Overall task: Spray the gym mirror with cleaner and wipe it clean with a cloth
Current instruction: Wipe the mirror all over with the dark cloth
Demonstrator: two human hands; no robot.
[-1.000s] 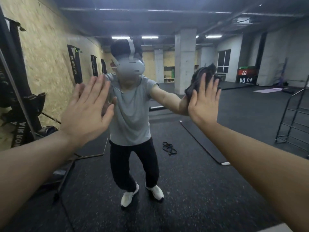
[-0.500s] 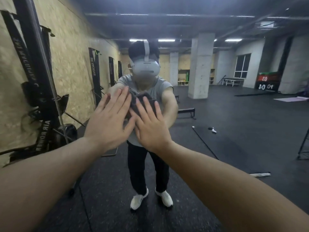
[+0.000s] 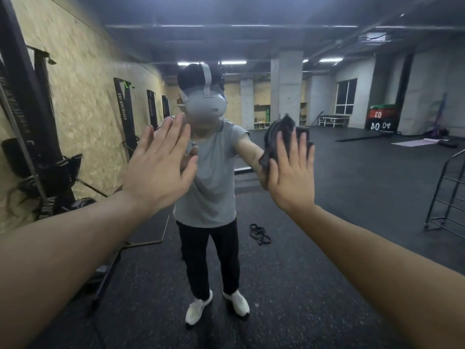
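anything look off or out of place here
Nothing stands out. The right hand presses a dark cloth flat on the mirror; the left hand rests open on the glass. No spray bottle shows.

Bare forearms (image 3: 75, 248); reflection: grey tee (image 3: 214, 177), black trousers (image 3: 211, 260), white trainers (image 3: 198, 311), headset (image 3: 205, 104).

Mirror (image 3: 352, 197): large wall panel filling the view, upright, reflecting the gym floor, pillars and the person. Cloth (image 3: 279, 137): dark grey, bunched and creased, pressed flat against the glass at upper right of centre under straight fingers, its top and left edge sticking out past the fingertips. Slight motion blur on the cloth.
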